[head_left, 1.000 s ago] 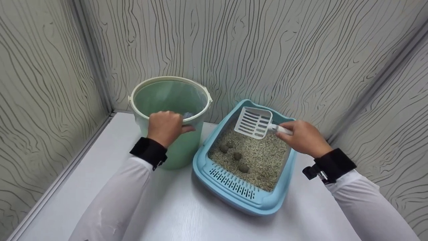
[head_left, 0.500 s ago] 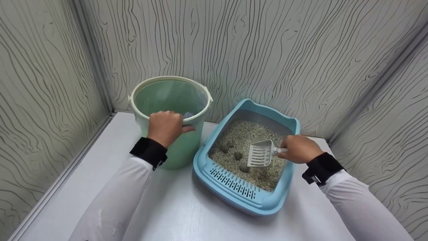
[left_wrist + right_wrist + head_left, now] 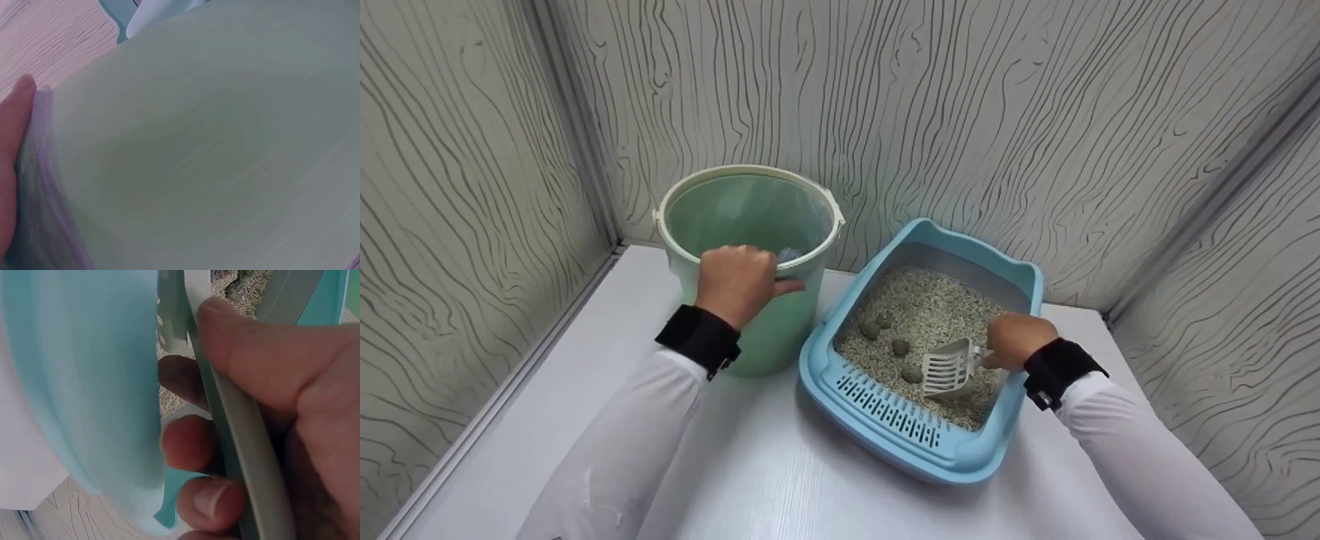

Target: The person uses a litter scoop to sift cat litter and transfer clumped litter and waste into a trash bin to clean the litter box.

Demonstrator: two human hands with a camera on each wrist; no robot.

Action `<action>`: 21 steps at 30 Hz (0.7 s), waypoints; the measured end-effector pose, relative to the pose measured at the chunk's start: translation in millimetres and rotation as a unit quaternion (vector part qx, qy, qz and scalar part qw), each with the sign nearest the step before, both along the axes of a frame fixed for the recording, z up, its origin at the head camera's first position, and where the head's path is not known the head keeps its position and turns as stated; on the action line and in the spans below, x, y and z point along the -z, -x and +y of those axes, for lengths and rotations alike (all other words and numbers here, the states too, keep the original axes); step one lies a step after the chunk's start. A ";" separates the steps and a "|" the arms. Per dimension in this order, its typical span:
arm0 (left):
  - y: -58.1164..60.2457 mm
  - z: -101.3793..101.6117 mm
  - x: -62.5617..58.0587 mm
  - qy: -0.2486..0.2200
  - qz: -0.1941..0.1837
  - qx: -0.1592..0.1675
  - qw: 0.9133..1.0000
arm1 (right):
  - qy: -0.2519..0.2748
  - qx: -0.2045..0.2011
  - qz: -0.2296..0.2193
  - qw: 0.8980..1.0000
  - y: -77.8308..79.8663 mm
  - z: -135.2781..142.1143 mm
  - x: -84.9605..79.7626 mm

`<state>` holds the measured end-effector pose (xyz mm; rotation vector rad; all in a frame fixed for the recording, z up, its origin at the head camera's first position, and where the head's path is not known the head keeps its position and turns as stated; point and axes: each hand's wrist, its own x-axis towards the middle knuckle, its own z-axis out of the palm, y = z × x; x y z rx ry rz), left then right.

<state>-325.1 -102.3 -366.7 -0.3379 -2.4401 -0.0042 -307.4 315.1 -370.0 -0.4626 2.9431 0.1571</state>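
In the head view, my left hand (image 3: pixel 737 281) grips the near rim of a pale green bucket (image 3: pixel 757 345), fingers over the edge and thumb outside. The left wrist view is mostly filled by the bucket's wall (image 3: pixel 197 157). My right hand (image 3: pixel 1021 341) holds a white slotted litter scoop (image 3: pixel 949 366) inside a blue litter box (image 3: pixel 816 367). Its fingers curl round the scoop handle (image 3: pixel 250 444) in the right wrist view. The scoop's lower edge meets the tan litter (image 3: pixel 930 289), right beside a round clump (image 3: pixel 912 373). Several dark clumps lie to its left.
The bucket stands left of the litter box, both on a white tabletop (image 3: pixel 757 465). A wood-grain patterned wall (image 3: pixel 855 112) rises close behind them, with side walls left and right. Something bluish (image 3: pixel 789 255) shows inside the bucket.
My right hand has lowered the scoop from above the back of the litter box to the litter near its front right. The left hand stays on the bucket rim.
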 end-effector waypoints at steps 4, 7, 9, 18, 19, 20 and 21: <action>-0.2 1.1 -0.9 0.002 0.010 0.001 1.000 | 0.028 -0.016 -0.030 0.999 2.2 -3.0 3.5; -0.1 1.4 -0.6 -0.001 0.017 0.004 1.000 | 0.056 -0.031 -0.055 0.996 4.2 -5.1 6.5; -0.1 1.4 -0.4 -0.004 0.019 0.006 1.000 | 0.070 -0.045 -0.061 0.995 5.6 -6.7 8.9; 0.9 0.6 0.6 -0.010 0.009 0.006 1.000 | 0.074 -0.082 -0.070 0.991 15.4 -27.2 22.6; 0.8 0.4 0.9 -0.010 0.007 0.006 1.000 | 0.071 -0.086 -0.071 0.991 16.1 -30.2 23.7; 0.7 0.3 1.0 -0.011 0.006 0.005 1.000 | 0.068 -0.088 -0.074 0.991 16.7 -33.2 24.6; 0.6 0.1 1.3 -0.011 0.005 0.004 1.000 | 0.067 -0.088 -0.080 0.991 17.2 -36.3 25.4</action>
